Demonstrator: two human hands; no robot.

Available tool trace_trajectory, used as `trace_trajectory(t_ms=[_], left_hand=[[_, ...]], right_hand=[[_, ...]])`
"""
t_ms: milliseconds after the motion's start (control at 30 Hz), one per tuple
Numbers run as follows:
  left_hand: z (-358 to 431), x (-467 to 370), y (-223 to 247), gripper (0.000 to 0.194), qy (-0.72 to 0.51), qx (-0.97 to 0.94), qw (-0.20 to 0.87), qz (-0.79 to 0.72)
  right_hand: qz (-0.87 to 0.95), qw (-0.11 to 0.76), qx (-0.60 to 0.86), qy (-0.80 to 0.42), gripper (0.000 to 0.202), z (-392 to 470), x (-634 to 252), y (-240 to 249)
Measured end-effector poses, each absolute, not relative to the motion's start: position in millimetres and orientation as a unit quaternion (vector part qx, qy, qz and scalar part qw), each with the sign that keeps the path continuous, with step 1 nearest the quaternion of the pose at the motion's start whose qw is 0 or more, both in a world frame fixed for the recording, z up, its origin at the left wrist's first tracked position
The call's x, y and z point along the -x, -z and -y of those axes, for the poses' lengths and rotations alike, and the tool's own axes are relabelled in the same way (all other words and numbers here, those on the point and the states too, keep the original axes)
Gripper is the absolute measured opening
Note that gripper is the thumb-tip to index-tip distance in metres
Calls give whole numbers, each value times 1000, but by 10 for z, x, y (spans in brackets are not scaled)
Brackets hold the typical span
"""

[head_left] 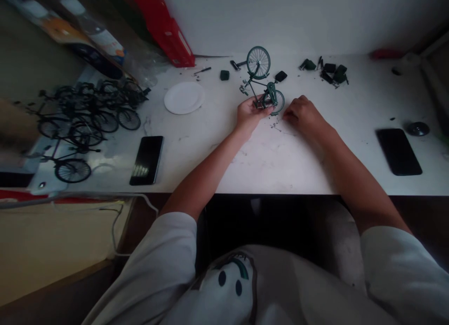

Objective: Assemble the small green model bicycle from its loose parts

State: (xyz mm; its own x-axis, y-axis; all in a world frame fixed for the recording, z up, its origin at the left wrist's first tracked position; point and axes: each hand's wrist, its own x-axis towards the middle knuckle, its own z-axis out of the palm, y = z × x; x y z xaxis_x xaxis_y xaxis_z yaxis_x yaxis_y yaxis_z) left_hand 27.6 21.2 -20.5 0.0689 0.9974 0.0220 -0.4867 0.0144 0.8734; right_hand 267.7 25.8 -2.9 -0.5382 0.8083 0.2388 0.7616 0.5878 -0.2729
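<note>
A small green model bicycle is held over the white table by my left hand, whose fingers grip it near the lower wheel. Its other wheel points toward the wall. To its right, my right hand rests low at the tabletop with the fingers bent together; whether anything is pinched in them is too small to make out. Between the two hands lie several tiny metal parts, close to the right fingertips.
Several dark model bicycles crowd the left side. A white plate, a screwdriver and a small green block lie behind. Dark green parts are piled back right. Phones flank my arms.
</note>
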Motion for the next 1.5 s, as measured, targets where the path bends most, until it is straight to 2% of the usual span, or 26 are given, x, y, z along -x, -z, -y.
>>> trace_trajectory(t_ms=[167, 300, 533, 667, 833, 1167, 1500], left_hand=[[-224, -269, 205, 38, -595, -374, 629, -331], [-236, -249, 235, 39, -588, -391, 628, -328], [-248, -243, 258, 43, -581, -399, 618, -348], [-255, -248, 263, 42, -589, -398, 619, -333], [-243, -246, 249, 42, -597, -395, 625, -312], [-180, -284, 127, 33, -576, -381, 624, -365], [-172, -283, 93, 34, -571, -379, 623, -378]], right_hand=[[862, 103, 496, -10, 37, -140, -2539, 49], [854, 79, 514, -20, 40, -101, -2469, 34], [867, 179, 455, -97, 33, -163, -2600, -76], [868, 203, 443, -100, 29, -134, -2639, -90], [867, 206, 447, -84, 24, -86, -2562, -76], [847, 173, 495, -90, 15, -92, -2483, -97], [833, 207, 503, -102, 22, -48, -2515, -93]])
